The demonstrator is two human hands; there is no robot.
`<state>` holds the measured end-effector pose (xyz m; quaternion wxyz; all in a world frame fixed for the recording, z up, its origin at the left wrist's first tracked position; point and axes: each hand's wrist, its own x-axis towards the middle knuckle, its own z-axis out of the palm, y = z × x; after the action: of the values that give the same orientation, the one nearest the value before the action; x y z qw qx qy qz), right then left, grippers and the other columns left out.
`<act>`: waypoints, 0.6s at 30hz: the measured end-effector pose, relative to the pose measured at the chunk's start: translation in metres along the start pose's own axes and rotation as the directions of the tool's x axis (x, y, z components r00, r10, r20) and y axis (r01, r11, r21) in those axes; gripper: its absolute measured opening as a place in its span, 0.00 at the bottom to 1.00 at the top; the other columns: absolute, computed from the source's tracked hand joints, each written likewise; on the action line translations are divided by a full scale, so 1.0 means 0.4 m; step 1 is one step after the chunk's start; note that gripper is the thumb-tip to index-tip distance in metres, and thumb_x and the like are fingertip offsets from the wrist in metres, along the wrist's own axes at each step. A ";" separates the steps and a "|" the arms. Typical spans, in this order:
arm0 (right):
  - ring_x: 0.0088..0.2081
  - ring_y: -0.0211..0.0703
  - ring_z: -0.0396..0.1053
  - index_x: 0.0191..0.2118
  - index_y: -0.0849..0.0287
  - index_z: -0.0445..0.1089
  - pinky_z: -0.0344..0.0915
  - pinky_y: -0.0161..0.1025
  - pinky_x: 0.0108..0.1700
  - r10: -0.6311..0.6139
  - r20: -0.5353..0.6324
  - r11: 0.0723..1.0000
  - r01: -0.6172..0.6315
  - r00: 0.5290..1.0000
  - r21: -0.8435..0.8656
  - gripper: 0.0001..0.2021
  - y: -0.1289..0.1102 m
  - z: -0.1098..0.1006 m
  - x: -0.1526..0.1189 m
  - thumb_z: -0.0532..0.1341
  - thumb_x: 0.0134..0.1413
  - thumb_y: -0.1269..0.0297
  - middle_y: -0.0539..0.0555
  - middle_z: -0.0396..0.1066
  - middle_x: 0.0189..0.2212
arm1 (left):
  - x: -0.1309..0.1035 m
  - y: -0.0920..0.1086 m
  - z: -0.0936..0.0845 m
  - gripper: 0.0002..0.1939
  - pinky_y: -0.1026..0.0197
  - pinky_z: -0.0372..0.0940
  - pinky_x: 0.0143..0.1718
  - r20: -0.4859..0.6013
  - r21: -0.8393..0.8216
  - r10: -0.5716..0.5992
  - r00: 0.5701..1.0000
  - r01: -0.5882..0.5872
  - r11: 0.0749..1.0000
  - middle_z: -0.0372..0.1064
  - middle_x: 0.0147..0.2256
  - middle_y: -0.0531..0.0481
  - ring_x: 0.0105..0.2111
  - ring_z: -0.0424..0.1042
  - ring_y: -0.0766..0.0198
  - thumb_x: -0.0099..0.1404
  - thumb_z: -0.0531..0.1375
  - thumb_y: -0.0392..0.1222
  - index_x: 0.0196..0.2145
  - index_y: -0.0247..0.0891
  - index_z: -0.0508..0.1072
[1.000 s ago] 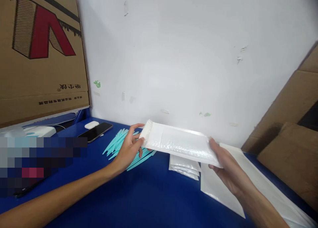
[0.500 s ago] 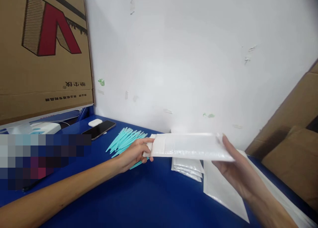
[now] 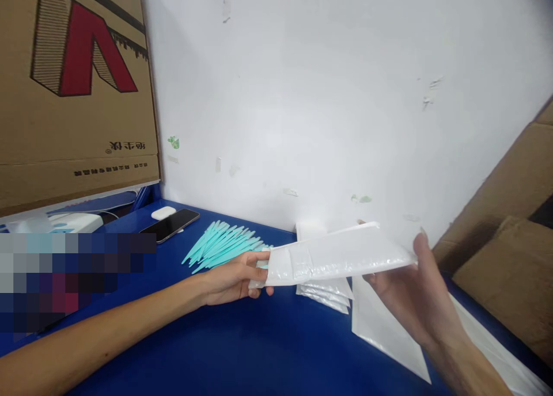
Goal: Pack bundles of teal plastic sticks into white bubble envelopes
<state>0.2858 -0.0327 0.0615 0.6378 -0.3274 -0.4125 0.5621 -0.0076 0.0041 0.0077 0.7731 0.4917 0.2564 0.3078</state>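
A white padded mailer (image 3: 341, 256) is held in the air above the blue table, stretched between both hands and tilted up toward its right end. At its left end, my left hand (image 3: 235, 275) is closed with thumb and fingers pinching the flap. My right hand (image 3: 415, 295) holds the right end, fingers passing under and behind the mailer and thumb at its right corner. Behind the left hand lies a pile of turquoise pointed sticks (image 3: 224, 243). Below the held mailer sits a small stack of white mailers (image 3: 326, 295), partly hidden.
A black phone (image 3: 173, 225) and a white earbud case (image 3: 163, 213) lie at the back left. A large printed carton (image 3: 86, 120) stands behind them. A flat white mailer (image 3: 384, 332) and brown cardboard (image 3: 505, 286) are at the right, against the white wall (image 3: 294, 96).
The mailer's left end has dipped with my left hand, and its right end has turned upward. My right thumb has moved right to the corner, and more fingers show behind the mailer.
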 end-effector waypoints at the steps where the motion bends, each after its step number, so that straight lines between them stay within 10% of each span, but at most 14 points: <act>1: 0.49 0.48 0.71 0.55 0.51 0.74 0.76 0.33 0.36 0.007 -0.010 1.000 -0.007 1.000 0.008 0.26 0.001 -0.002 0.002 0.57 0.60 0.41 0.53 0.69 0.58 | 0.000 -0.001 0.000 0.28 0.71 0.52 0.22 0.012 0.002 -0.012 1.000 0.012 1.000 0.69 0.34 0.49 0.30 0.69 0.70 0.57 0.70 0.37 0.55 0.39 0.71; 18: 0.40 0.48 0.73 0.55 0.51 0.73 0.72 0.33 0.27 0.026 0.019 0.997 -0.024 0.999 -0.078 0.27 0.008 0.026 -0.017 0.59 0.57 0.40 0.56 0.72 0.52 | 0.001 -0.023 0.017 0.16 0.70 0.48 0.19 -0.073 0.345 -0.132 0.989 0.149 0.927 0.67 0.20 0.55 0.19 0.58 0.72 0.56 0.67 0.40 0.42 0.37 0.71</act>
<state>0.2750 -0.0392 0.0623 0.6132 -0.3514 -0.4364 0.5569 -0.0006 -0.0027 0.0020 0.6872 0.5939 0.3600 0.2130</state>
